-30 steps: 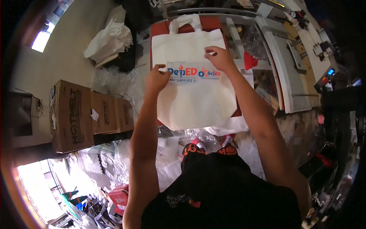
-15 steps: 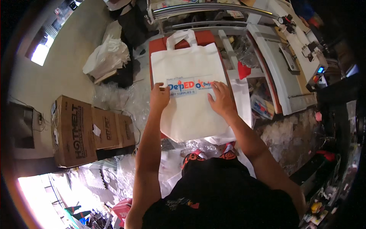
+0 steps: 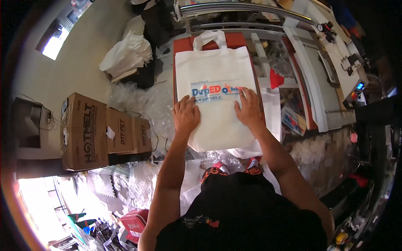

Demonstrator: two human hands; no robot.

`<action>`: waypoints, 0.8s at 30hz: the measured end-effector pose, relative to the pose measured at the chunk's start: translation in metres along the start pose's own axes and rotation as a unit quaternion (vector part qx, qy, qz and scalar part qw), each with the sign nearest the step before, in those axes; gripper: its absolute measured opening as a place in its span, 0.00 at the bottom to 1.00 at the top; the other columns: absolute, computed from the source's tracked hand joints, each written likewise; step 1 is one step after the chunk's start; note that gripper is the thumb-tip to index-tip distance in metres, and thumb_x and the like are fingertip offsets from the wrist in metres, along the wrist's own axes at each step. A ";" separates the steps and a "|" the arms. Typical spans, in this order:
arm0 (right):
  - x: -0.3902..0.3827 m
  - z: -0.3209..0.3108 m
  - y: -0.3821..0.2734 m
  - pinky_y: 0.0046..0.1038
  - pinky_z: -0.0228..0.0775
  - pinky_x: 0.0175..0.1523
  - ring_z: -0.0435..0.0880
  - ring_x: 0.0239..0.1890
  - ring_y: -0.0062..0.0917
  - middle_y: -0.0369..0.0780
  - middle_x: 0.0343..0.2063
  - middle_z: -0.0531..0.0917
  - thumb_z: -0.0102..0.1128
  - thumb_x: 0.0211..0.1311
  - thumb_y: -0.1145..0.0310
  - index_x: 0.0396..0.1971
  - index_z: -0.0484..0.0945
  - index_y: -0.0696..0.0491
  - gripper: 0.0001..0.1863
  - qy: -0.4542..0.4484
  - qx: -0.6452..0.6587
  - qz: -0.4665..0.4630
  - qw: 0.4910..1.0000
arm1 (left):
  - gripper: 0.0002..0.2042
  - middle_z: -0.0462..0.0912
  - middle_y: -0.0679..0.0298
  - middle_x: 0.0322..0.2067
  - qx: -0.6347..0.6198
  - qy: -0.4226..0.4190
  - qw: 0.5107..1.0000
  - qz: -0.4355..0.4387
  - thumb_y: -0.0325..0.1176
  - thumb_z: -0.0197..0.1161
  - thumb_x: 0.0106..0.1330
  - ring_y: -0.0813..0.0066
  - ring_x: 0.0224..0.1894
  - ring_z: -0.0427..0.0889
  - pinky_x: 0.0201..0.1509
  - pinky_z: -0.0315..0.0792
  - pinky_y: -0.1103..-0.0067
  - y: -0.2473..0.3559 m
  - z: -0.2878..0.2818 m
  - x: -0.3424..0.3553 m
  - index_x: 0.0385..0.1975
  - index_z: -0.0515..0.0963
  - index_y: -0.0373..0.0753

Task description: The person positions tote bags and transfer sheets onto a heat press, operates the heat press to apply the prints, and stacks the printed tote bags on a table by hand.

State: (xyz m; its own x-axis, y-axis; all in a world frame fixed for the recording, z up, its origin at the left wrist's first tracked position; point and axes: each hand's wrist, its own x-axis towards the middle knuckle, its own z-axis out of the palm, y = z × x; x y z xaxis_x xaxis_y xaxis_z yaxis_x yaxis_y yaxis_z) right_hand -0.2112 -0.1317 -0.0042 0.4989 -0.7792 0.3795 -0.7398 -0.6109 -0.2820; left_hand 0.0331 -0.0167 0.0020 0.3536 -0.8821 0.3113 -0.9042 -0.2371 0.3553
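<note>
A white tote bag (image 3: pixel 217 129) lies flat on a red padded platen (image 3: pixel 181 45), its loop handles pointing away from me. Across the bag's middle is a bluish rectangular print or transfer film (image 3: pixel 205 93) with blue and red lettering; whether it is loose film cannot be made out. My left hand (image 3: pixel 186 113) rests palm down at the lower left of the print, fingers stretched out. On the other side, my right hand (image 3: pixel 250 109) lies on the bag with its fingertips at the print's right end. Neither hand holds anything.
To the right is a heat-press machine (image 3: pixel 307 79) with a gauge and a small lit display. Metal bars (image 3: pixel 247 7) cross the far side. Stacked white bags (image 3: pixel 127 54) stand far left, cardboard boxes (image 3: pixel 88 131) nearer. Clear plastic wrap (image 3: pixel 140 100) covers the floor beside the platen.
My left hand has slid down from the print's left end and its fingers have straightened. My right hand stays near the right end. The whole view has shifted slightly.
</note>
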 end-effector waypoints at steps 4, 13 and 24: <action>0.000 0.001 0.000 0.46 0.54 0.69 0.62 0.65 0.48 0.49 0.63 0.65 0.56 0.62 0.59 0.61 0.68 0.62 0.31 -0.002 -0.006 -0.003 1.000 | 0.20 0.72 0.65 0.59 0.004 0.017 1.000 0.007 0.39 0.57 0.61 0.58 0.59 0.69 0.63 0.62 0.60 0.001 0.000 -0.001 0.55 0.77 0.47; -0.001 0.002 0.002 0.47 0.53 0.69 0.62 0.65 0.48 0.49 0.63 0.65 0.55 0.62 0.59 0.61 0.67 0.63 0.31 -0.001 0.000 0.008 1.000 | 0.21 0.71 0.63 0.61 0.018 -0.003 1.000 0.007 0.40 0.55 0.64 0.59 0.62 0.67 0.64 0.61 0.58 -0.001 0.003 -0.001 0.58 0.75 0.49; 0.000 -0.001 -0.001 0.46 0.56 0.67 0.65 0.62 0.47 0.50 0.60 0.67 0.56 0.60 0.60 0.60 0.68 0.65 0.32 0.020 0.004 -0.005 1.000 | 0.22 0.70 0.63 0.60 0.025 -0.028 0.999 -0.004 0.41 0.53 0.65 0.58 0.63 0.66 0.66 0.59 0.59 -0.001 0.000 -0.002 0.60 0.74 0.51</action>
State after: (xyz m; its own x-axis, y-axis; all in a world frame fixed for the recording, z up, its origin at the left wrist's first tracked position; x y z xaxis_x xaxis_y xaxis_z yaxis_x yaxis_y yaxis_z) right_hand -0.2110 -0.1311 -0.0028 0.4877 -0.7670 0.4169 -0.7314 -0.6197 -0.2846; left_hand 0.0335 -0.0151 0.0010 0.3474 -0.9012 0.2592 -0.9131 -0.2622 0.3124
